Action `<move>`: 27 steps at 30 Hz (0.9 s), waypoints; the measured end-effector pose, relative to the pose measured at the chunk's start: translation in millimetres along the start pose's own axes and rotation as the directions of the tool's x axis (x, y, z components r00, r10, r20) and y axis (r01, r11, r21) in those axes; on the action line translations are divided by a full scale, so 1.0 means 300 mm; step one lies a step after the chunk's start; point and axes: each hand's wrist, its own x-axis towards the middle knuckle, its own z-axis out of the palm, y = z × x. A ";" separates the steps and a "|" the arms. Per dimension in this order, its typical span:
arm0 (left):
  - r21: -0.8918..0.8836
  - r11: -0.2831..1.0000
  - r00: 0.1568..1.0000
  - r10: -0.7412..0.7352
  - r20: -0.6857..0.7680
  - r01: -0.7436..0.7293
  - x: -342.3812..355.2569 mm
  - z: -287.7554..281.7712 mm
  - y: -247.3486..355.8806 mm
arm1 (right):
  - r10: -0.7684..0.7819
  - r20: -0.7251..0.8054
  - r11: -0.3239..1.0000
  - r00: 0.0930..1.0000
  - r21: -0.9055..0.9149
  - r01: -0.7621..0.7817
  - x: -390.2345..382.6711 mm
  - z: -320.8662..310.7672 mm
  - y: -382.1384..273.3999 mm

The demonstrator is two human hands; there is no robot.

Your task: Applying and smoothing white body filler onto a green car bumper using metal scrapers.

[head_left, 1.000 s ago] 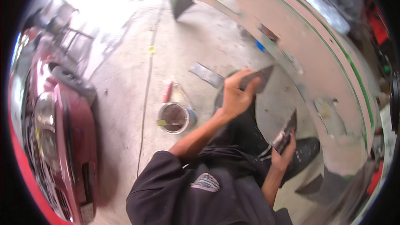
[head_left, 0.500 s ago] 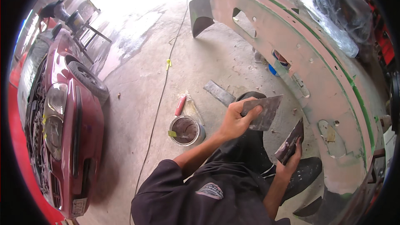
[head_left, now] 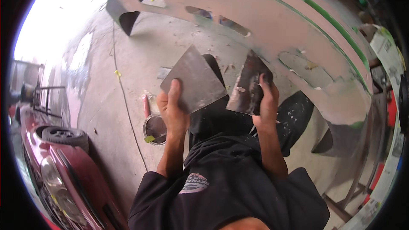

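Work in hand looks to be manipulating one flat piece against another: the left hand (head_left: 172, 108) is clamped on a grey plate (head_left: 196, 81) by its lower left edge, the right hand (head_left: 267, 104) on a darker, smeared plate (head_left: 249, 83). Both are held above the floor (head_left: 102, 98), near the pink panel's (head_left: 281, 25) edge. The next move seems to call for steady grips.

Left hand (head_left: 172, 108) — fingers hidden behind grey plate (head_left: 194, 81), maroon car (head_left: 79, 170) cut off below
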 end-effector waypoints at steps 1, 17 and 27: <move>0.019 1.000 0.999 0.019 0.025 -0.020 -0.009 0.002 -0.001 | 0.027 -0.023 1.000 0.999 -0.010 -0.027 -0.002 0.004 -0.002; 0.601 0.722 0.787 -0.129 0.603 -0.342 -0.126 -0.018 0.016 | -0.046 -0.034 0.996 0.998 -0.076 0.043 0.017 -0.003 -0.030; 0.413 0.911 0.981 -0.072 0.179 -0.008 -0.019 -0.046 0.006 | 0.131 0.103 0.988 0.986 -0.090 -0.122 -0.028 -0.006 0.031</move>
